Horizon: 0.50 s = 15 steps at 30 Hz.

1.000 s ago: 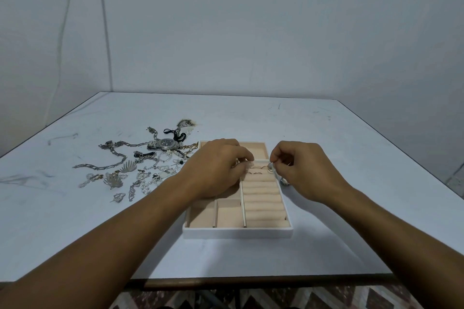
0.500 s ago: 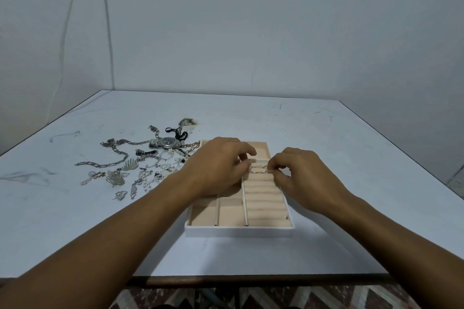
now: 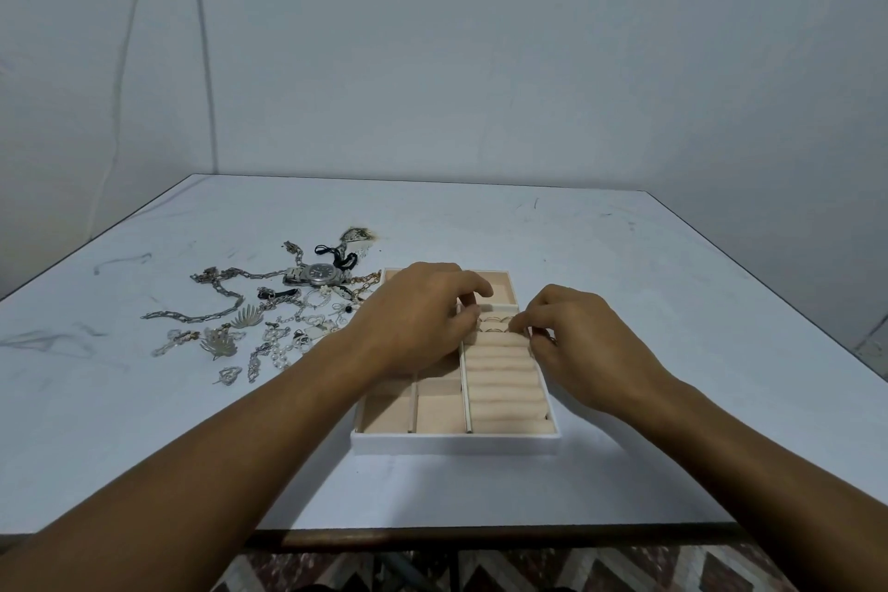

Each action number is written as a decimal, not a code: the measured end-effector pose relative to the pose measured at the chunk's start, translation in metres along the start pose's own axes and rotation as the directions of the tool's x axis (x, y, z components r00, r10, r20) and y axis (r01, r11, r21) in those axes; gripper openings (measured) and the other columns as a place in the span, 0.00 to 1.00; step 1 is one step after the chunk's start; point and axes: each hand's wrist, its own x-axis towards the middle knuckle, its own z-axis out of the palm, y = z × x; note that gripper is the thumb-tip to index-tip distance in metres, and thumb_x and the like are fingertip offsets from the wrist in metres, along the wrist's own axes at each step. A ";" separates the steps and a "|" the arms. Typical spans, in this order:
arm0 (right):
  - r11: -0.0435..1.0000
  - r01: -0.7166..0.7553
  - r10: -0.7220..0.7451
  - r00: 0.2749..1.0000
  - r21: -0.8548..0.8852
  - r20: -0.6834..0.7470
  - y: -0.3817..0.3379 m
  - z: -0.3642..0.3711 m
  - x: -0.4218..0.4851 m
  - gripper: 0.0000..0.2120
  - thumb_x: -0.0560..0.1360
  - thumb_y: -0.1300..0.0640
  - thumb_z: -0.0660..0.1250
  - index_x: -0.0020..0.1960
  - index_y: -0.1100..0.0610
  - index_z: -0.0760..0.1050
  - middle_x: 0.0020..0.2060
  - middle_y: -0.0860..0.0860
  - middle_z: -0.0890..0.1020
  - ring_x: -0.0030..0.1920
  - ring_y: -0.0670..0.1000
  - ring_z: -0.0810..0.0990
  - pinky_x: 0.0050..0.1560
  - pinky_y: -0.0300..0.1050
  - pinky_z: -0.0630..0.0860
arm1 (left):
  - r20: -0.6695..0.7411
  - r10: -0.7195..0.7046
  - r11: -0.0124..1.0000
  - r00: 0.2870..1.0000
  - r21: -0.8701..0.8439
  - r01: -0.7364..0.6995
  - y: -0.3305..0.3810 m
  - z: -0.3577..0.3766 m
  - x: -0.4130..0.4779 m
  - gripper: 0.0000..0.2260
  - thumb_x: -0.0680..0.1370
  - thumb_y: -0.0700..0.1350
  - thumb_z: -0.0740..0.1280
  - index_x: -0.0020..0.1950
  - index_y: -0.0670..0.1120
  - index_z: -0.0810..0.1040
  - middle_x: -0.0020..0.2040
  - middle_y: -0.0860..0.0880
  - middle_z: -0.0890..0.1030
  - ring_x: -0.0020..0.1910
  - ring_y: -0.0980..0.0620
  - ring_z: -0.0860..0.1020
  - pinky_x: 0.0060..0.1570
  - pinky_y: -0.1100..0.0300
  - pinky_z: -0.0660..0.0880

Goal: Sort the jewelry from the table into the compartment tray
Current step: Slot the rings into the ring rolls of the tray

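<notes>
At the tray's (image 3: 456, 443) far ring rolls (image 3: 504, 370), left hand (image 3: 423, 317) and right hand (image 3: 586, 344) curl, grip unclear; a half-seated ring (image 3: 495, 321) could pop out.

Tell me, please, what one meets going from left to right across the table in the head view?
Chain → watch → left hand → rings → right hand. The tray spans both hands, so it has no clear place in the order.
</notes>
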 end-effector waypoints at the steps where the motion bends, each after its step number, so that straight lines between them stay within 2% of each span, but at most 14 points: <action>1: 1.000 -0.001 0.001 1.000 0.003 0.000 0.000 0.000 0.000 0.14 0.78 0.60 0.62 0.58 0.50 0.82 0.52 0.46 0.79 0.52 0.47 0.76 0.52 0.39 0.71 | -0.002 0.000 1.000 1.000 0.001 0.000 0.000 0.001 0.000 0.11 0.78 0.47 0.64 0.60 0.52 0.79 0.50 0.56 0.81 0.50 0.56 0.76 0.50 0.59 0.72; 9: 0.998 -0.031 0.029 0.999 0.063 0.021 0.008 -0.003 0.001 0.14 0.77 0.59 0.63 0.59 0.48 0.81 0.53 0.44 0.78 0.54 0.45 0.75 0.55 0.41 0.73 | -0.003 0.010 1.000 1.000 0.012 -0.010 0.003 0.004 0.006 0.12 0.78 0.47 0.63 0.60 0.52 0.79 0.51 0.57 0.80 0.51 0.56 0.76 0.49 0.62 0.70; 12: 0.981 -0.109 0.114 0.993 0.162 -0.021 0.021 -0.014 0.002 0.14 0.75 0.60 0.65 0.57 0.47 0.80 0.51 0.44 0.79 0.52 0.45 0.77 0.54 0.42 0.73 | 0.039 0.019 0.999 0.999 0.030 -0.020 0.005 0.006 0.011 0.12 0.79 0.48 0.63 0.61 0.52 0.78 0.54 0.55 0.80 0.55 0.54 0.75 0.51 0.62 0.68; 15: 0.951 -0.208 0.223 0.974 0.231 -0.039 0.038 -0.029 0.002 0.11 0.74 0.60 0.67 0.50 0.47 0.81 0.48 0.43 0.79 0.49 0.45 0.77 0.50 0.40 0.71 | 0.070 0.037 0.999 0.997 0.020 -0.038 0.011 0.010 0.019 0.12 0.78 0.49 0.63 0.60 0.52 0.79 0.54 0.53 0.80 0.56 0.52 0.74 0.54 0.59 0.68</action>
